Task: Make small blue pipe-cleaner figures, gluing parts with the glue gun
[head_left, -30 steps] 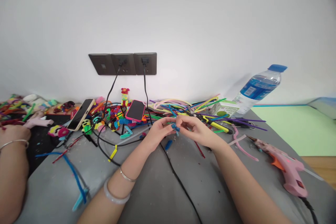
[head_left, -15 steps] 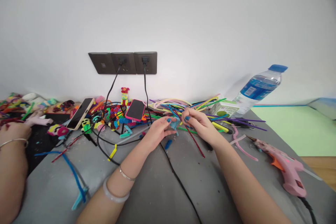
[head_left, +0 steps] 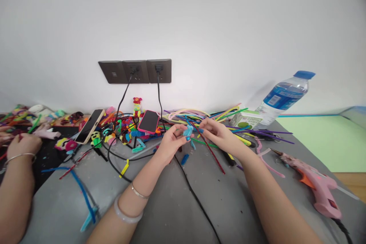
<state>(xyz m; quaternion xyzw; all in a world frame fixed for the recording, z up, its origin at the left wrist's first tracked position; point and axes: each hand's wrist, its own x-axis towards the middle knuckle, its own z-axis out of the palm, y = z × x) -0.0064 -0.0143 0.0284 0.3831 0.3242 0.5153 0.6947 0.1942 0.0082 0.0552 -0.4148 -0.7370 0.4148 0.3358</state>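
Note:
Above the middle of the table, my left hand point(head_left: 173, 141) pinches a small folded piece of light-blue pipe cleaner point(head_left: 188, 131) between thumb and fingers. A short blue end hangs just below it. Close on its right is my right hand point(head_left: 219, 136), thumb and forefinger drawn together near the blue piece; whatever lies between those fingertips is too small to make out. A dark red glittery pipe cleaner point(head_left: 211, 152) slants under the right fingers. On the table below the left hand lies a short dark-blue pipe cleaner piece point(head_left: 185, 159).
Many coloured pipe cleaners point(head_left: 188, 113) lie along the wall. A pink glue gun point(head_left: 314, 187) rests at right, near a tilted water bottle point(head_left: 286, 95). Black cables point(head_left: 197, 202) cross the table. Phones point(head_left: 148, 121) and small figures stand left; another person's hand point(head_left: 24, 146) works there.
My left hand has turned, so the light-blue piece now shows more fully between thumb and fingers. The right fingers have shifted slightly. The view has moved a little.

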